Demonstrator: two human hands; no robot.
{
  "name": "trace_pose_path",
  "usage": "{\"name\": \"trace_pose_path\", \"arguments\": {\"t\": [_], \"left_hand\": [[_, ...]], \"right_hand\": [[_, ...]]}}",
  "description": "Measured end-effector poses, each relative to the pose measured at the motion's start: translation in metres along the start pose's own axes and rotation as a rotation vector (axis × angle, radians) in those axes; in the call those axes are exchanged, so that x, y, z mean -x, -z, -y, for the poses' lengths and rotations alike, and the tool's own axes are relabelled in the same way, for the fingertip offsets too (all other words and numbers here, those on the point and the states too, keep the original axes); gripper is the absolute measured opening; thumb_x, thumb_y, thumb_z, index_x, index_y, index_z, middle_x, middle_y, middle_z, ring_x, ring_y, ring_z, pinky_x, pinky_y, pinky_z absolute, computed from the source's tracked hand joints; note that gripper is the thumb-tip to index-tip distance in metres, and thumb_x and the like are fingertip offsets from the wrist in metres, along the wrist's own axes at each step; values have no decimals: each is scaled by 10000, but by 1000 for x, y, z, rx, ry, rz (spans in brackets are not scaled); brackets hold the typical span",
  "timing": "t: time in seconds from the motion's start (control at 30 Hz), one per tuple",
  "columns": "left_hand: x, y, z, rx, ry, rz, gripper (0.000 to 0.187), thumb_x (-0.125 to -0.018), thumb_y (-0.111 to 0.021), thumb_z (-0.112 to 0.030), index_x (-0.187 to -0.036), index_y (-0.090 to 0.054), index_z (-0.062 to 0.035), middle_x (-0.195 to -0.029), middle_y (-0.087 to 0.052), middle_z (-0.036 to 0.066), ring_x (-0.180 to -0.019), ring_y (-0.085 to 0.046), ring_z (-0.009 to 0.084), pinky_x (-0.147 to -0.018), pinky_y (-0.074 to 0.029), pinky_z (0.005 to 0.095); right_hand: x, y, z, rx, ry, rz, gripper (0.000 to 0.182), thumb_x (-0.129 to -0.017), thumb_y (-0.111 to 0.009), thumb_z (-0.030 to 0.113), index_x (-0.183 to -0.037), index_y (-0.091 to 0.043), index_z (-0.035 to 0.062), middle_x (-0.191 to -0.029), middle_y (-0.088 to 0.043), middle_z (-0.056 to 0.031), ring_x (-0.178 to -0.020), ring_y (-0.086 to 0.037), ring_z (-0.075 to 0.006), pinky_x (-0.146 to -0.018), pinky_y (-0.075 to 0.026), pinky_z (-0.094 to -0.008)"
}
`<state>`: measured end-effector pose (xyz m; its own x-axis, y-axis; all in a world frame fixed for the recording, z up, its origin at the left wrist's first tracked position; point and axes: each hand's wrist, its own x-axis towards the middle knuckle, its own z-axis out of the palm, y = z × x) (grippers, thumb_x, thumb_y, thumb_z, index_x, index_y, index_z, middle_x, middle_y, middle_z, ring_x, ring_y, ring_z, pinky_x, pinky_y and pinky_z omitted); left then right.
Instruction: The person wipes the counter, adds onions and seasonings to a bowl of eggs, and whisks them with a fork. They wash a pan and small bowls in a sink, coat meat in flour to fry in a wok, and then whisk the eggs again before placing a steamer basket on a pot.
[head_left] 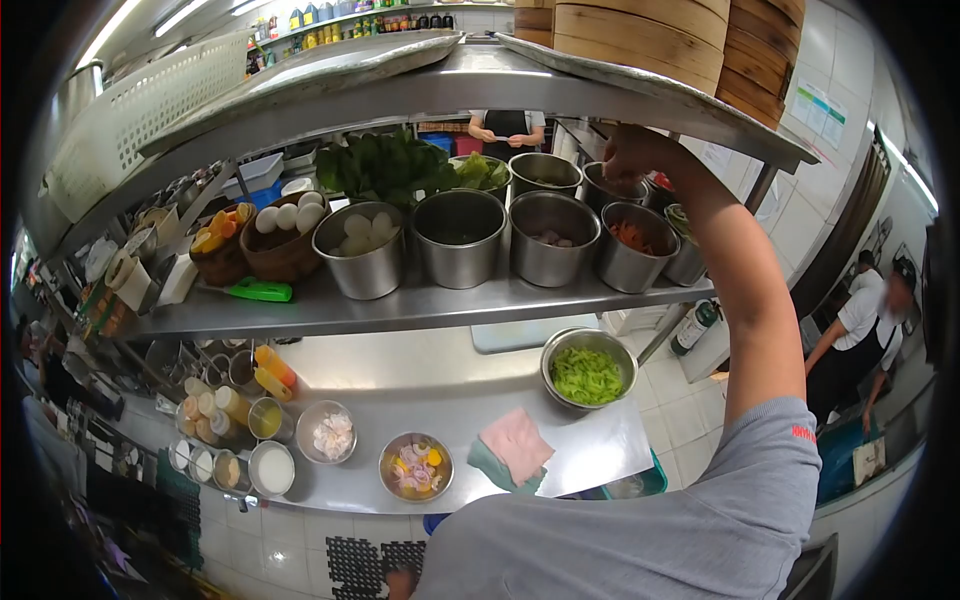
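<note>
Shoulder: a grey sleeve [700, 520] fills the bottom right of the frame, nearest the camera, and the bare arm rises from it toward the upper right.
Right hand: the right hand [630, 160] is raised to the back row of the shelf, at upper centre-right, wrist bent and fingers curled down over a steel pot [612, 187]. It looks closed on or dipping into the pot's rim; whether it grips anything I cannot tell.
Pot and hand: the pot sits directly under the fingers, touching them, at the far right end of the back row, just behind the pot of carrot strips [638, 246].
Left hand: out of view.
Shelf: the steel shelf [420, 310] runs across the middle of the frame, with pots, eggs [362, 234] in one of them, and leafy greens [385, 165] behind.
Table: lower centre, the table [600, 450] holds a bowl of chopped greens [588, 372], a pink cloth [517, 443] and small bowls at lower left.
Others: a person in an apron stands at top centre, another bends at the far right.
</note>
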<state>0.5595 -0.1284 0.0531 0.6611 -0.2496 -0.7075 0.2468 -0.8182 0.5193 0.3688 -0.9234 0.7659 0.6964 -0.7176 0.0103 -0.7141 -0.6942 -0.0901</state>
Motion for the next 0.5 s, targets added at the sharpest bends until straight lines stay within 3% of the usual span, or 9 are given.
{"name": "trace_pose_path", "arguments": {"t": [0.13,0.23,0.33,0.4,0.5], "left_hand": [[-4,0,16,23,-28,-7,494,-1137,-487,-296,-806,-619,46,-677,-594,101,-599,-555,249,-536,-418,439],[-11,-10,36,79,-49,-11,502,-1143,-483,-300,-807,-619,47,-677,-594,101,-599,-555,249,-536,-418,439],[12,-6,19,290,193,-78,377,-1099,-556,-231,-934,-658,93,-694,-619,115,-610,-596,256,-543,-439,435],[18,-4,15,181,86,-76,309,-1057,-590,-184,-941,-669,92,-707,-634,129,-620,-619,264,-548,-452,436],[12,2,42,-361,-352,-44,206,-976,-638,-114,-884,-678,66,-724,-653,148,-634,-652,279,-549,-472,441]], "right_hand": [[2,6,-12,30,267,9,192,-785,-779,218,-856,-783,40,-648,-682,-18,-545,-611,-88,-497,-473,-278],[11,9,-10,-93,199,-5,180,-803,-763,220,-841,-784,46,-672,-689,-16,-567,-615,-81,-501,-471,-289],[6,3,-9,-164,38,11,202,-821,-746,220,-884,-793,34,-707,-707,-30,-588,-627,-94,-523,-493,-314],[3,-12,3,-127,-46,26,242,-837,-731,219,-948,-804,16,-726,-722,-54,-605,-641,-120,-551,-523,-337],[-11,-32,18,179,4,91,335,-851,-743,261,-1051,-808,0,-818,-774,-124,-707,-720,-220,-669,-578,-396]]}}
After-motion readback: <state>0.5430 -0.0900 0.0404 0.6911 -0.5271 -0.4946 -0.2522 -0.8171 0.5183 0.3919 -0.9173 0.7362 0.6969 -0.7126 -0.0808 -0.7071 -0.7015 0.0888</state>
